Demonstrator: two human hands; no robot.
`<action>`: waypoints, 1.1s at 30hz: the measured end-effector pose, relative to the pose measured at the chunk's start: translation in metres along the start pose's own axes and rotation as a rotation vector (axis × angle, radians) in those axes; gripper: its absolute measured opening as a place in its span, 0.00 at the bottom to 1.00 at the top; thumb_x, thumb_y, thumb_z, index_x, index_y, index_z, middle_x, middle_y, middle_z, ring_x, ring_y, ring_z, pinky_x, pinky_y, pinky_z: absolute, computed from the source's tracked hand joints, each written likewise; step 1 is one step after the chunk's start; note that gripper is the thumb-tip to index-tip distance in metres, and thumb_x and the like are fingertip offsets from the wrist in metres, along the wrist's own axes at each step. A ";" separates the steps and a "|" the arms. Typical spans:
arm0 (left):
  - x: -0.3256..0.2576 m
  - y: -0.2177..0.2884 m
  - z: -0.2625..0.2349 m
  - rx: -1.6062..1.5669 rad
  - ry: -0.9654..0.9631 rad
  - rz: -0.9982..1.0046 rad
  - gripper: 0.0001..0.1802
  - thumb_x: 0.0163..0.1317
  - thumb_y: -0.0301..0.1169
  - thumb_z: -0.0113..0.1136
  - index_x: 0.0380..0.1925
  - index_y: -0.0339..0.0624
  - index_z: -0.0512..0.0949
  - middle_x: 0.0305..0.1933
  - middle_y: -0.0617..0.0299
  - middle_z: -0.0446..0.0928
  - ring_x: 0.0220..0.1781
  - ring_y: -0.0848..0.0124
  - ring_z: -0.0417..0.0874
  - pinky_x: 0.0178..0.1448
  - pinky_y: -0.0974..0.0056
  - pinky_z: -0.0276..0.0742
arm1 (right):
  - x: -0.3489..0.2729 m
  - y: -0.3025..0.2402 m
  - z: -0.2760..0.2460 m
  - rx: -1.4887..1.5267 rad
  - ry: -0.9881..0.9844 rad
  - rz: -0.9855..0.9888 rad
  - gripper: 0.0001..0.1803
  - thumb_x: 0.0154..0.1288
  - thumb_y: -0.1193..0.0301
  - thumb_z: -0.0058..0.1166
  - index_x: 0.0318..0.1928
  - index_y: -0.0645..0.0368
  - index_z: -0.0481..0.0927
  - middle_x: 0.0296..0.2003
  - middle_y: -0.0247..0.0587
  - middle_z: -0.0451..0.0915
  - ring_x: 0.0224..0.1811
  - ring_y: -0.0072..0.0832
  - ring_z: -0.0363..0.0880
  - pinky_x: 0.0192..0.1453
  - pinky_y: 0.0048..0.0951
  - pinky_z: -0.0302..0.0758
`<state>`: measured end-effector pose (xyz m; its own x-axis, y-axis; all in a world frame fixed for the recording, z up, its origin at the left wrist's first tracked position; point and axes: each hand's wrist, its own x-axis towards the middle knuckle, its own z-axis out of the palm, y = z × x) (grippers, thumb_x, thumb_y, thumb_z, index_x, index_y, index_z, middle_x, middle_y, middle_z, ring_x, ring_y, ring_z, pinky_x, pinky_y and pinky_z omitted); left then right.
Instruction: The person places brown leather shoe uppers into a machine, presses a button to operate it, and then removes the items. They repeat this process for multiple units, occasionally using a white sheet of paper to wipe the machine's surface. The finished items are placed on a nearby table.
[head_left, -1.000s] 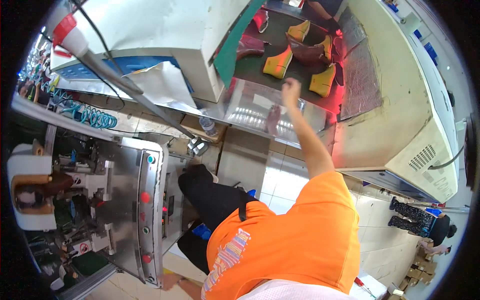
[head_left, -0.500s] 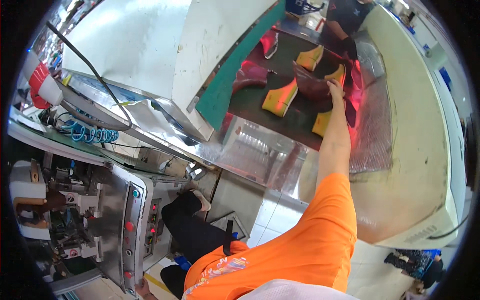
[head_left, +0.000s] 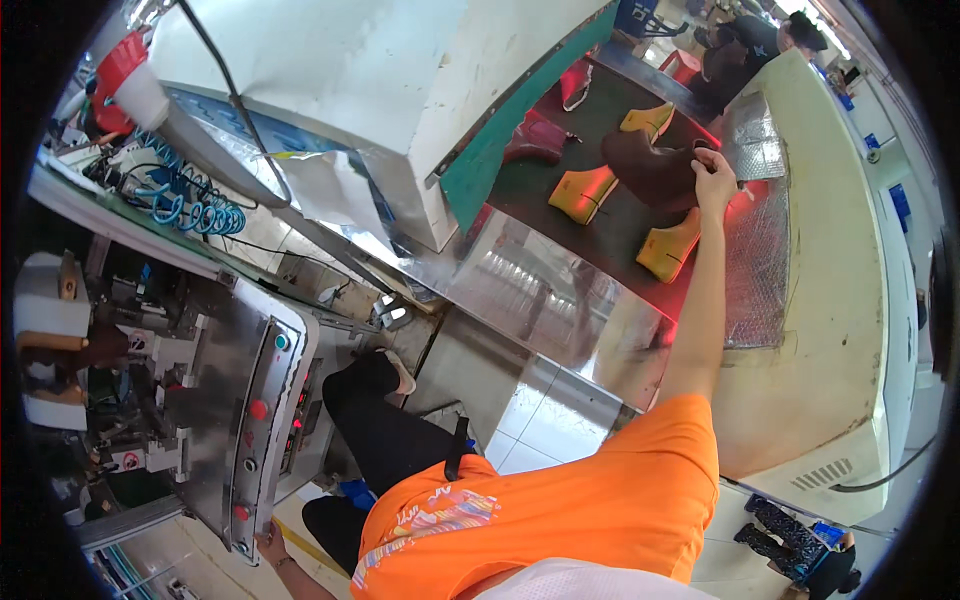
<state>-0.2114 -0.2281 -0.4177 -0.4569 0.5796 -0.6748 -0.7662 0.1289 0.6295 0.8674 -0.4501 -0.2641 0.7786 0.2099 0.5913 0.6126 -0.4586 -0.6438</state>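
Observation:
My right hand (head_left: 714,182) is closed on the edge of a dark brown leather boot upper (head_left: 650,172) over a dark conveyor belt (head_left: 608,240). The upper appears raised off the belt, partly hiding what lies behind it. Around it lie yellow shoe lasts: one (head_left: 582,193) to the left, one (head_left: 668,247) below and nearer me, another (head_left: 648,120) beyond. A dark red upper (head_left: 538,138) rests at the belt's left side. At the lower left, my left hand (head_left: 269,543) touches the bottom corner of a machine's control panel (head_left: 262,440), its partly visible fingers apparently apart.
The belt runs between a white housing (head_left: 400,80) with a green flap (head_left: 500,135) and a cream housing (head_left: 830,300). Red light falls on the belt. A co-worker (head_left: 735,60) in dark clothes stands at its far end. Blue coiled hoses (head_left: 190,205) hang at left.
My right hand has lifted the brown upper from among the lasts and moved slightly right. The co-worker's arm has drawn back from the belt. My left hand stays at the panel corner.

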 end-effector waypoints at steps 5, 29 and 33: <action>0.016 -0.012 -0.033 -0.106 -0.155 -0.255 0.24 0.64 0.42 0.43 0.49 0.31 0.64 0.52 0.41 0.66 0.53 0.50 0.68 0.57 0.46 0.64 | -0.045 -0.208 -0.048 0.058 -0.344 -0.349 0.14 0.43 0.79 0.56 0.36 0.58 0.80 0.25 0.35 0.79 0.34 0.26 0.76 0.47 0.26 0.67; -0.211 0.112 0.223 0.572 -1.373 -0.234 0.14 0.59 0.35 0.54 0.43 0.41 0.73 0.47 0.62 0.75 0.49 0.72 0.74 0.54 0.64 0.68 | -0.363 -0.616 0.015 0.812 -1.050 -1.564 0.13 0.37 0.83 0.52 0.28 0.58 0.79 0.33 0.40 0.76 0.32 0.35 0.77 0.31 0.32 0.73; -0.218 0.143 0.209 0.797 -1.129 -0.053 0.17 0.55 0.36 0.60 0.42 0.41 0.73 0.39 0.66 0.75 0.41 0.76 0.74 0.48 0.69 0.68 | -0.382 -0.629 0.026 0.831 -1.378 -1.496 0.16 0.37 0.87 0.48 0.29 0.57 0.79 0.32 0.43 0.77 0.33 0.38 0.77 0.33 0.32 0.74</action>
<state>-0.1273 -0.1678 -0.1005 0.4675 0.8413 -0.2714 -0.1330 0.3705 0.9193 0.1884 -0.2196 -0.0975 -0.8344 0.4362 0.3369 0.2935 0.8690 -0.3983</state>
